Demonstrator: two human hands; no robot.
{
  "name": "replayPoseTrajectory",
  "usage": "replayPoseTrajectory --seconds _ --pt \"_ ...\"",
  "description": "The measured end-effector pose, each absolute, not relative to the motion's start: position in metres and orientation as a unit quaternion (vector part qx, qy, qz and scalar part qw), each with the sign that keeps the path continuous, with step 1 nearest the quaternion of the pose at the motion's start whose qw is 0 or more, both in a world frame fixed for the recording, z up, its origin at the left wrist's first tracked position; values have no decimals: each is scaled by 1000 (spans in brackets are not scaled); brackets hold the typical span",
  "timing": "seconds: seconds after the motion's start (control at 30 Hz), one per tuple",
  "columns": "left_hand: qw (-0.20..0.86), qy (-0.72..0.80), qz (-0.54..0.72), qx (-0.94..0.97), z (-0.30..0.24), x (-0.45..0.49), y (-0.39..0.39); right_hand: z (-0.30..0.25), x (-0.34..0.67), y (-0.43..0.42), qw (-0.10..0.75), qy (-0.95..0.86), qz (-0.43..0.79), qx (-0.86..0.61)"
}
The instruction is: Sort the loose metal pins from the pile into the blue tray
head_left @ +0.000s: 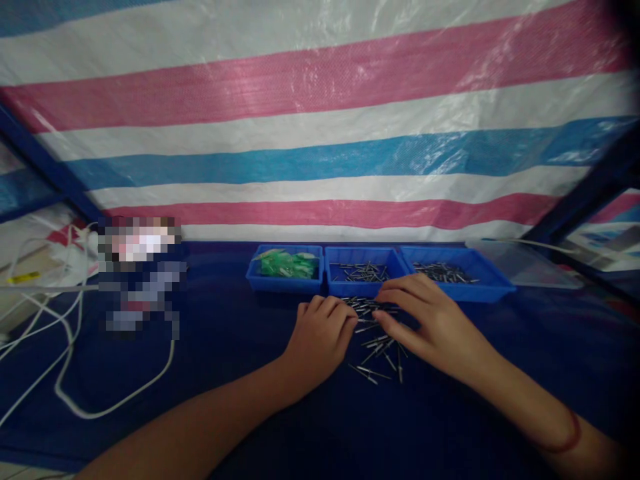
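A loose pile of blind rivets [383, 343], thin metal pins with thicker silvery ends, lies on the dark blue table in front of the bins. At its left edge is my left hand [323, 333], its fingers curled and closed; whatever they pinch is hidden. My right hand [433, 327] hovers over the right side of the pile, thumb and fingers spread, with rivets visible between them. More rivets fill the middle blue bin [345, 288] and the right blue bin [493, 291]. Green plastic packets [287, 263] sit in the left blue bin [280, 285].
White cables [75, 407] loop over the table's left side, near a blurred-out patch [143, 267]. A clear plastic sheet [535, 265] lies behind the right bin. Striped tarpaulin [300, 160] hangs along the back between blue metal posts [580, 180].
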State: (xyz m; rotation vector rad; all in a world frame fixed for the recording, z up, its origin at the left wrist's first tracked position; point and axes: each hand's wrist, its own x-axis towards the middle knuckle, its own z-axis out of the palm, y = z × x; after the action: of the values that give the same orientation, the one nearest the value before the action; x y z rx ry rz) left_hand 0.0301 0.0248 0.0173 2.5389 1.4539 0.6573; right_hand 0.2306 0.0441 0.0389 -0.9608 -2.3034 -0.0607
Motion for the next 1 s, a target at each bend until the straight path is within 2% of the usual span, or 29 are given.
replayPoseTrajectory --seconds 0.13,0.33,0.6,1.0 --pt "112 475 259 833 19 29 25 33 220 35 283 -887 67 -358" --pt "144 457 320 817 18 26 26 26 215 33 367 -821 172 -403" --pt "153 422 336 828 18 26 24 28 211 26 442 -770 184 -422" --pt "173 390 287 858 22 27 25 31 211 24 442 -785 182 -394"
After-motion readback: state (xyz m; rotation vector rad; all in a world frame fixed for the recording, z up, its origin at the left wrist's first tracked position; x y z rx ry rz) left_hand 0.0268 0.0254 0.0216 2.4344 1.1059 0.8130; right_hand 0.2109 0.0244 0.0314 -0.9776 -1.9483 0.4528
